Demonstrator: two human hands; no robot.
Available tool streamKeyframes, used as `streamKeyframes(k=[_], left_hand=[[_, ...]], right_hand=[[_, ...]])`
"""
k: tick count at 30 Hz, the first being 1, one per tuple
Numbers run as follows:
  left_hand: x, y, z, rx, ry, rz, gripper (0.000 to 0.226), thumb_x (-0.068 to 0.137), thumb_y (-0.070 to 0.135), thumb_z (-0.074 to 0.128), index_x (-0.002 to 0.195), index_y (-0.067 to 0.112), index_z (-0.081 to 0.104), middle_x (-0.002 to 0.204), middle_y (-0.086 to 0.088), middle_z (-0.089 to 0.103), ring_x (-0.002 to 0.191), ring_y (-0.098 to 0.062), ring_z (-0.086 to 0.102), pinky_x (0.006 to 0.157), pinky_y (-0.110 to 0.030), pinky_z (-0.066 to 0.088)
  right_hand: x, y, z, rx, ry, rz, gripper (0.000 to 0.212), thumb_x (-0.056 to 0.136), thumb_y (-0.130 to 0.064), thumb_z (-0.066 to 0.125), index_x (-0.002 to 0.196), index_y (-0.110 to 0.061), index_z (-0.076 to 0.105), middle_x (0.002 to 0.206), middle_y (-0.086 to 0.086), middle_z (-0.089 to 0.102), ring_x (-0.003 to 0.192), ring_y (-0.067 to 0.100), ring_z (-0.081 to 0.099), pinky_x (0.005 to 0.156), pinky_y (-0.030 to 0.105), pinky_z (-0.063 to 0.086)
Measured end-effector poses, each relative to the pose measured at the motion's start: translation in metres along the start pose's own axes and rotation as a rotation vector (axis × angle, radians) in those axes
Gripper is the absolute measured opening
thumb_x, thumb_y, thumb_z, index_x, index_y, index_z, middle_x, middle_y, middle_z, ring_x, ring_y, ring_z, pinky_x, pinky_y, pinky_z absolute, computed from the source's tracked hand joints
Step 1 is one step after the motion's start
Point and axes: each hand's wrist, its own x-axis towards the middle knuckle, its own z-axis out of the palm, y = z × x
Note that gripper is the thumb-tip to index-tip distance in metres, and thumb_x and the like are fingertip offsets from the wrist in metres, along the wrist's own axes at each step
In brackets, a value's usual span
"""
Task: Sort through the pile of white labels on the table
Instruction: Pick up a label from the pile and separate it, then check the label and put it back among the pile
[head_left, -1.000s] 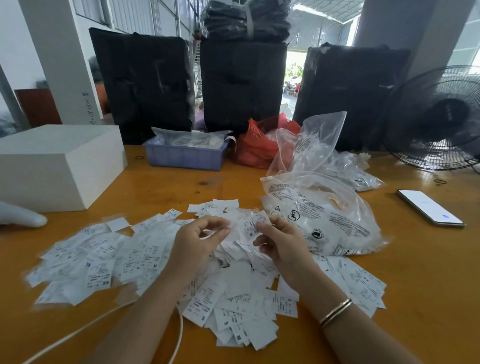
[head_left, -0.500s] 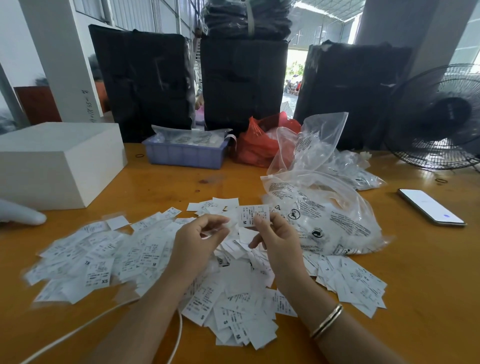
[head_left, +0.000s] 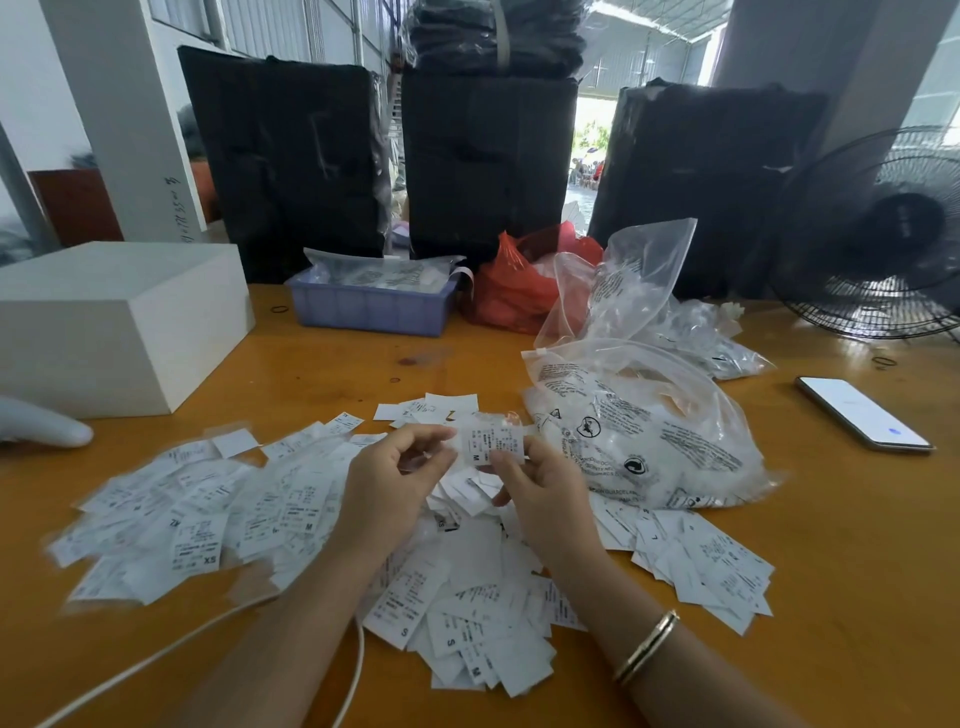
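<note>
From my remote feed, both bare hands hover low over the pile of white labels (head_left: 291, 519) spread across the orange wooden worktop (head_left: 857, 545). The right hand (head_left: 540, 493) lifts one label (head_left: 491, 441) above the heap, its fingers (head_left: 506, 460) and thumb pinching the lower edge; the letter M shows on the slip. The left hand (head_left: 387, 486) sits just beside it, fingers (head_left: 431, 434) curled inward toward the thumb; I cannot tell whether they nip anything. A gold bangle (head_left: 647, 647) circles the right wrist.

The pile fans from the left of the worktop to the near right, with printed size letters such as S, M and XS facing up. A white cable (head_left: 156, 660) runs under the left forearm.

Just right of the hands lies a clear plastic bag (head_left: 649, 436) with black print, touching the labels' edge, and a second clear bag (head_left: 639, 280) stands behind it. A phone (head_left: 862, 413) with a lit screen lies well apart at the right. Farther back are a blue tray (head_left: 371, 306), a red plastic bag (head_left: 511, 291), a white box (head_left: 114, 322) at the left and a black fan (head_left: 883, 239) at the right. Three tall black-wrapped bundles (head_left: 488, 166) line the far edge, in a shed-like room with corrugated walls.
</note>
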Motion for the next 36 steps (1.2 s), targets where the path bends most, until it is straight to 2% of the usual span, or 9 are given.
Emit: streamKeyframes(k=[6, 11, 18, 20, 23, 27, 29, 31, 36], left_hand=[[0.001, 0.000, -0.001, -0.043, -0.053, 0.000, 0.021, 0.085, 0.019, 0.069, 0.087, 0.040, 0.067, 0.087, 0.029, 0.069, 0.086, 0.008, 0.063, 0.071, -0.005, 0.047], [0.001, 0.001, -0.002, -0.027, -0.105, 0.011, 0.019, 0.084, 0.019, 0.069, 0.084, 0.038, 0.068, 0.083, 0.029, 0.068, 0.080, 0.007, 0.063, 0.067, -0.005, 0.047], [0.002, 0.003, -0.002, -0.126, -0.038, -0.079, 0.011, 0.085, 0.022, 0.069, 0.088, 0.033, 0.069, 0.081, 0.026, 0.070, 0.078, 0.010, 0.064, 0.064, -0.002, 0.044], [0.002, 0.002, -0.002, -0.137, -0.041, -0.079, 0.010, 0.084, 0.021, 0.069, 0.088, 0.031, 0.070, 0.082, 0.027, 0.069, 0.079, 0.010, 0.063, 0.064, -0.003, 0.045], [0.002, 0.001, -0.001, -0.127, -0.094, -0.057, 0.012, 0.084, 0.019, 0.070, 0.086, 0.030, 0.070, 0.082, 0.023, 0.071, 0.080, 0.006, 0.065, 0.066, -0.006, 0.048], [0.000, -0.001, 0.000, -0.071, -0.198, -0.031, 0.015, 0.082, 0.016, 0.072, 0.085, 0.031, 0.070, 0.084, 0.017, 0.072, 0.080, -0.002, 0.068, 0.071, -0.013, 0.053], [-0.001, -0.001, 0.001, -0.056, -0.196, -0.021, 0.016, 0.082, 0.016, 0.072, 0.087, 0.031, 0.070, 0.083, 0.017, 0.073, 0.078, -0.001, 0.068, 0.070, -0.012, 0.052], [-0.001, 0.001, 0.001, -0.071, -0.142, -0.025, 0.016, 0.083, 0.015, 0.070, 0.090, 0.030, 0.069, 0.082, 0.018, 0.072, 0.077, 0.000, 0.068, 0.067, -0.011, 0.051], [-0.001, 0.004, 0.002, -0.099, -0.057, -0.059, 0.014, 0.085, 0.020, 0.068, 0.091, 0.033, 0.066, 0.083, 0.019, 0.071, 0.081, 0.006, 0.065, 0.067, -0.007, 0.049]], right_hand=[[0.002, 0.005, -0.001, -0.178, 0.005, -0.048, 0.028, 0.094, -0.026, 0.055, 0.083, -0.001, 0.059, 0.072, -0.001, 0.070, 0.055, 0.008, 0.060, 0.047, 0.027, 0.042], [0.002, 0.011, -0.004, -0.293, -0.047, -0.209, 0.037, 0.093, -0.024, 0.055, 0.063, -0.021, 0.035, 0.053, -0.004, 0.037, 0.046, 0.007, 0.030, 0.044, 0.022, 0.026], [0.001, 0.013, -0.004, -0.145, -0.055, -0.223, 0.027, 0.094, -0.017, 0.055, 0.076, 0.002, 0.049, 0.068, 0.011, 0.064, 0.056, 0.000, 0.059, 0.042, 0.027, 0.035], [0.001, 0.013, -0.004, -0.171, -0.059, -0.232, 0.028, 0.093, -0.015, 0.056, 0.070, -0.002, 0.047, 0.063, 0.000, 0.063, 0.053, -0.008, 0.056, 0.039, 0.014, 0.030], [0.004, 0.015, -0.004, -0.274, -0.074, -0.223, 0.031, 0.092, -0.021, 0.056, 0.065, -0.017, 0.043, 0.067, 0.001, 0.067, 0.057, 0.007, 0.062, 0.041, 0.019, 0.034], [0.004, 0.016, -0.005, -0.426, -0.133, -0.223, 0.020, 0.094, -0.025, 0.051, 0.078, -0.013, 0.051, 0.072, 0.005, 0.067, 0.069, 0.020, 0.064, 0.054, 0.040, 0.048], [0.001, 0.014, -0.004, -0.413, -0.129, -0.273, 0.009, 0.097, -0.025, 0.046, 0.093, -0.033, 0.050, 0.062, -0.003, 0.058, 0.054, 0.004, 0.051, 0.047, 0.027, 0.038], [-0.001, 0.011, -0.002, -0.336, -0.089, -0.269, 0.034, 0.099, -0.027, 0.040, 0.127, -0.046, 0.037, 0.061, -0.007, 0.050, 0.053, 0.004, 0.041, 0.049, 0.020, 0.032], [-0.007, 0.007, 0.004, -0.430, -0.193, -0.340, 0.047, 0.099, -0.023, 0.038, 0.145, -0.034, 0.031, 0.109, -0.017, 0.055, 0.099, 0.003, 0.049, 0.087, 0.028, 0.039]])
